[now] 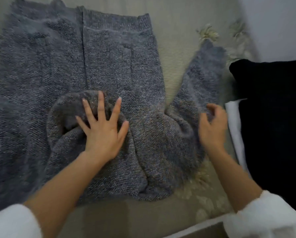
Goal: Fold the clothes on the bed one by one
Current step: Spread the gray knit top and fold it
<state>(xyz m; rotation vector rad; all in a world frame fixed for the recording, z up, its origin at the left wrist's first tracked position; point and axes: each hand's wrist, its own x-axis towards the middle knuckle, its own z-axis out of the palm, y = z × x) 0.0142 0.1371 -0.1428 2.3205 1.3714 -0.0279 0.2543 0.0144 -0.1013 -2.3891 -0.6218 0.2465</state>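
Head view, looking straight down over the bed (pixel 174 40). Left hand (pixel 101 129) laid flat, fingers straight and spread wide, pressing on a bunched, rounded fold of the grey knit sweater (pixel 109 66) near its lower middle. Right hand (pixel 212 127) well apart from the left, at the outer edge of the sweater's sleeve (pixel 200 79), fingers curled; too smeared by motion blur to tell whether pinching the knit or only brushing it. White cuffs on both forearms, left cuff (pixel 11 222) and right cuff (pixel 263 213), pushed back from the wrists.

Sweater spread across most of the bed, body lying flat toward the far side with a straight seam down its middle, near part rumpled under and between the hands, sleeve angled up and away to the right.

Further out, pale beige-green bed cover with a blurred floral print (pixel 208 32) beyond the sleeve and more of it near the right forearm. Just right of the right hand, a strip of white cloth (pixel 236 127), and lying against it a dark, near-black garment (pixel 272 117) filling the right edge, close beside the sleeve's path. Whole picture soft with motion, sharpest around the left hand.
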